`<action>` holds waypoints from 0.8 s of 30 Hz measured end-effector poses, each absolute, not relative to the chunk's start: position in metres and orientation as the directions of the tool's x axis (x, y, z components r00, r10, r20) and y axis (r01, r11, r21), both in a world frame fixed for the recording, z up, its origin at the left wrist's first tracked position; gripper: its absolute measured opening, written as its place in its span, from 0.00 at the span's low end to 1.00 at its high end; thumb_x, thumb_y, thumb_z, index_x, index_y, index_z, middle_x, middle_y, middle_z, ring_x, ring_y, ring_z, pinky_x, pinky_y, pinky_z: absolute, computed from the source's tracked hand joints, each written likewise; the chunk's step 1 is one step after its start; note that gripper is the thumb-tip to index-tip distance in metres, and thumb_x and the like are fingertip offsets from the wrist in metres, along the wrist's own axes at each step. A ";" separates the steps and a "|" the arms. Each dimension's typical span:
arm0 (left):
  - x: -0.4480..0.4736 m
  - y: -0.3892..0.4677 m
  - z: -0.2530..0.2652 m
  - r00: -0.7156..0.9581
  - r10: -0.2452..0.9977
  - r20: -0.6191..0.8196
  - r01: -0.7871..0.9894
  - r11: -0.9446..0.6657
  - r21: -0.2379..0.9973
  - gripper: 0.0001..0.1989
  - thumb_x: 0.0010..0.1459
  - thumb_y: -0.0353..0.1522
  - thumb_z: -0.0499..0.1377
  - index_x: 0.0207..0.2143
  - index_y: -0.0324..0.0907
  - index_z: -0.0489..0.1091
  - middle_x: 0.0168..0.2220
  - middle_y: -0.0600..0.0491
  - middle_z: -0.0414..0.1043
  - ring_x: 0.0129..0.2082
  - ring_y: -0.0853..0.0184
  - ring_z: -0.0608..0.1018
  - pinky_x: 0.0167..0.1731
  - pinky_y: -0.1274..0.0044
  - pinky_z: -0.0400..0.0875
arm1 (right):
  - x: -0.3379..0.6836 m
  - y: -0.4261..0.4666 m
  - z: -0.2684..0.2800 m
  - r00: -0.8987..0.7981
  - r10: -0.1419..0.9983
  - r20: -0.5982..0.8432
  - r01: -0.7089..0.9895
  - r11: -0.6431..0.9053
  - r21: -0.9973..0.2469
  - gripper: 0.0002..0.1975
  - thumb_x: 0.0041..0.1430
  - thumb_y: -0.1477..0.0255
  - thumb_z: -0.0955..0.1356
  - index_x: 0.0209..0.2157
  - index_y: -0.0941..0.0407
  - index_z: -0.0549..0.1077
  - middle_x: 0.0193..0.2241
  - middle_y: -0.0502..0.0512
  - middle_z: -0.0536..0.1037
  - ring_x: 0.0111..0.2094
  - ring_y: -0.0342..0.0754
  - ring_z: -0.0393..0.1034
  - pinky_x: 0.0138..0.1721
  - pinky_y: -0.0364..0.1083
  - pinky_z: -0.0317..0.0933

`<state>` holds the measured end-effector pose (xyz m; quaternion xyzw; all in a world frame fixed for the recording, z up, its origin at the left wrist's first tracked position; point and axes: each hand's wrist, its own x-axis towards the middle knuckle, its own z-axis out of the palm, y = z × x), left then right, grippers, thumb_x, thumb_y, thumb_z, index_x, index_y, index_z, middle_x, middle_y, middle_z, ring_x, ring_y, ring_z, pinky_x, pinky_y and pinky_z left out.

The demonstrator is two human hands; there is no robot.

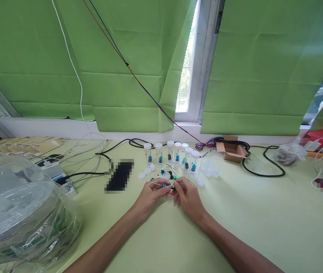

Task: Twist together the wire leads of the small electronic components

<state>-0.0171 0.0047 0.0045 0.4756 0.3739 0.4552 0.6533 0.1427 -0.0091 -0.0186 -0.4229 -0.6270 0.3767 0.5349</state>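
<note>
My left hand is closed in a pinch on a small blue piece with thin wire-like legs. Close beside it, my right hand pinches a small dark piece, partly covered by the fingertips. Just beyond both hands lie loose blue, black and green pieces with thin legs. Behind them stand several clear tubes with white caps, each holding a similar small coloured piece. Loose white caps lie left of the pile, and clear empty tubes are to its right.
A small open cardboard box and black cables lie at the back right. On the left are a plastic-wrapped reel, a power strip and a pixelated dark object. A plastic bag sits far right.
</note>
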 end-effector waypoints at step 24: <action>-0.019 0.007 0.005 0.322 0.942 -0.093 -0.375 0.217 0.901 0.11 0.47 0.30 0.70 0.34 0.37 0.75 0.26 0.52 0.77 0.28 0.73 0.77 0.35 0.82 0.71 | 0.142 -0.011 -0.017 -0.130 0.921 0.368 -0.001 0.371 -0.929 0.09 0.62 0.65 0.65 0.38 0.56 0.67 0.24 0.50 0.74 0.22 0.43 0.70 0.23 0.42 0.65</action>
